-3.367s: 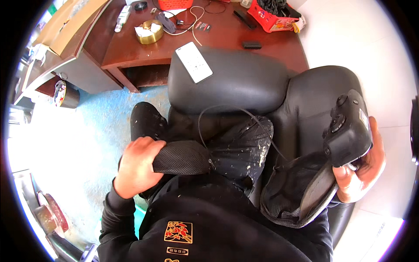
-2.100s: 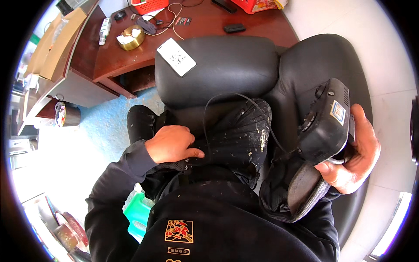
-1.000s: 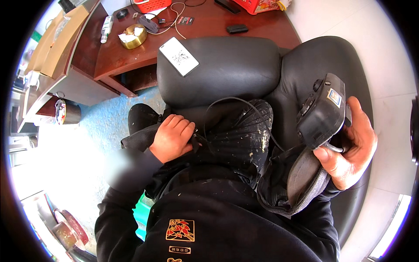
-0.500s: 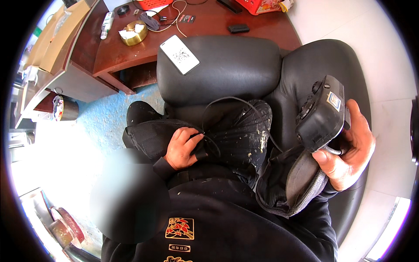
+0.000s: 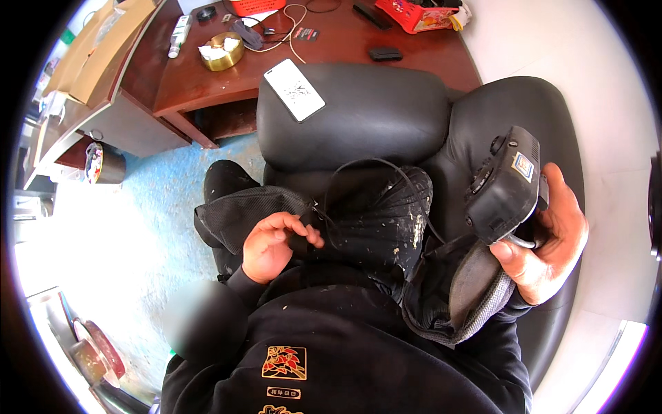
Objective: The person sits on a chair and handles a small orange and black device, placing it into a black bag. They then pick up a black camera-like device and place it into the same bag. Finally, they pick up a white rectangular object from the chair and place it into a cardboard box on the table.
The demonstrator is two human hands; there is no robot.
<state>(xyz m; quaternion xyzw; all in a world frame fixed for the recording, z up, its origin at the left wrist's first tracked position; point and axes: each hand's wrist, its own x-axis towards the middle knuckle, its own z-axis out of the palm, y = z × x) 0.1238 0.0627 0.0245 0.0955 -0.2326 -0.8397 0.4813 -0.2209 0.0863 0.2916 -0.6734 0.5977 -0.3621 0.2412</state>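
Observation:
On the right, my right hand (image 5: 552,248) grips a boxy black camera-like device (image 5: 507,183) with round knobs and a sticker, fingers behind it and thumb at its lower edge. A padded black mesh band (image 5: 476,297) hangs beneath the device and the hand. My left hand (image 5: 272,248) hovers over my lap, palm partly turned up, fingers loosely bent and apart, nothing seen in them. Beside it a black mesh pouch (image 5: 258,210) lies across my thigh. A thin black cable (image 5: 376,160) loops over my legs between pouch and device.
A black padded seat (image 5: 365,110) stands in front, with a white-screened phone (image 5: 295,90) on it. Beyond, a red-brown desk (image 5: 276,52) carries a brass ashtray (image 5: 222,52), cables and a red basket (image 5: 417,15). A white wall (image 5: 538,48) borders the right.
My left hand has lifted off the pouch and cable, drawn back toward my body and turned its palm up. The right hand still holds the device. The view has shifted slightly.

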